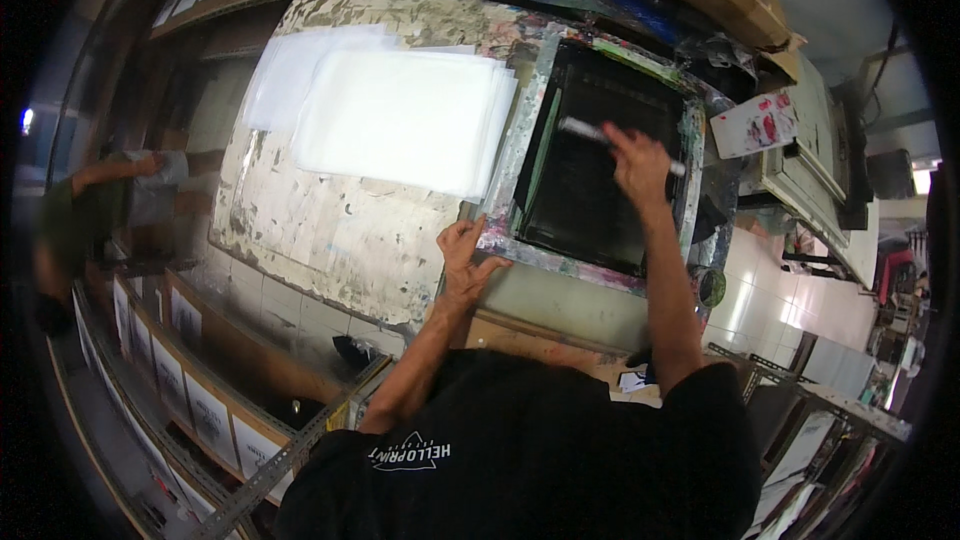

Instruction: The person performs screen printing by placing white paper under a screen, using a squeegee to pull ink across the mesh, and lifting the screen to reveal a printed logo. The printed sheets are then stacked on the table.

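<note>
A paint-stained screen printing frame (542,80) lies on the worktable, its dark mesh (590,195) smeared with black ink. Over the mesh, my right hand (640,168) grips a long, pale-edged squeegee (582,129), which lies slantwise under my fingers. My left hand (465,258) is at the frame's near left corner, fingers partly bent and thumb spread apart; the fingertips appear to touch the frame edge. Left of the frame sits a stack of white sheets (400,115), with more translucent sheets (275,80) fanned out behind it.
The worn, peeling worktable (340,240) extends left. Metal shelving with cardboard boxes (265,370) stands at lower left. Another person's arm (115,172) shows at far left. A red-stained white container (755,125) is right of the frame, and a small round tin (711,287) by its near right corner.
</note>
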`<state>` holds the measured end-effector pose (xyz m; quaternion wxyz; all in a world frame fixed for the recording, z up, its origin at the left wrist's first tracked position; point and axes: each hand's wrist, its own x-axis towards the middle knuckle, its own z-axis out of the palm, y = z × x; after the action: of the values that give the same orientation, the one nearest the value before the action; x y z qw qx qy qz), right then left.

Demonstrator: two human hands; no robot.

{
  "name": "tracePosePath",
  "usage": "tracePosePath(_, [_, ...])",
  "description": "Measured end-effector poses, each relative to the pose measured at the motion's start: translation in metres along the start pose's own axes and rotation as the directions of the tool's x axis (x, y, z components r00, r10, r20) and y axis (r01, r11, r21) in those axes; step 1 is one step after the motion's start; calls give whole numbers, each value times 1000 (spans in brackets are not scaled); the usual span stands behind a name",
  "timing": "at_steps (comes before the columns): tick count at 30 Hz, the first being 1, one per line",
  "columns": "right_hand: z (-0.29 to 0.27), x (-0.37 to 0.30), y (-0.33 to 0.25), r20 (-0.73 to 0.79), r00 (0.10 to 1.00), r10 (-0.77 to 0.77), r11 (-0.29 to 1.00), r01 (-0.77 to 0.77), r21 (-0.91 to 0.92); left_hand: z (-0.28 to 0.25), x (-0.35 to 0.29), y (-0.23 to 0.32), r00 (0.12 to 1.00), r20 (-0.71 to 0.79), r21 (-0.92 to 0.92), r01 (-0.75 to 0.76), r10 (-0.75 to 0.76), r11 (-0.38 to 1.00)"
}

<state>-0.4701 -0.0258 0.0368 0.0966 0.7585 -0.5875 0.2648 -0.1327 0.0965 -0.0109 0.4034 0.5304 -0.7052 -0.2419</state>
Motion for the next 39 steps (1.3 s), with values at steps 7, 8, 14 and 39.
tracePosePath(7, [-132,-51,-108,197,974,112,986,-133,99,-6,17,38,987,-145,-137,52,-72,989])
tracePosePath(8, [-148,-45,-117,170,980,99,990,-115,86,-8,24,46,983,-159,-152,62,-87,986])
tracePosePath(14, [-205,16,-101,-55,998,-25,997,21,-71,-20,103,110,937,-343,-565,-146,-70,812])
tracePosePath(39, [-252,171,-25,-25,998,58,994,-56,89,-110,75,-98,691,-458,-473,343,-559,812])
